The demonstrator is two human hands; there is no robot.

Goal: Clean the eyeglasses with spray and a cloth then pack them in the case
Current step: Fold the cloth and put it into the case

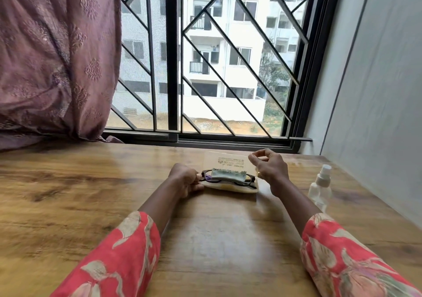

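Left hand (186,179) pinches the eyeglasses (228,179), cloth (229,174) hiding their lenses; right hand (269,166) hovers, loosely curled, empty.

Left hand (186,179) grips eyeglasses (228,180) in open case (230,188).

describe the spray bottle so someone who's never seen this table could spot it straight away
On the wooden table under the barred window, look to the right side near the pale wall. The spray bottle stands upright there, right of the right hand and of the open case that holds the eyeglasses. It is the only clear, see-through container, topped by a white nozzle.
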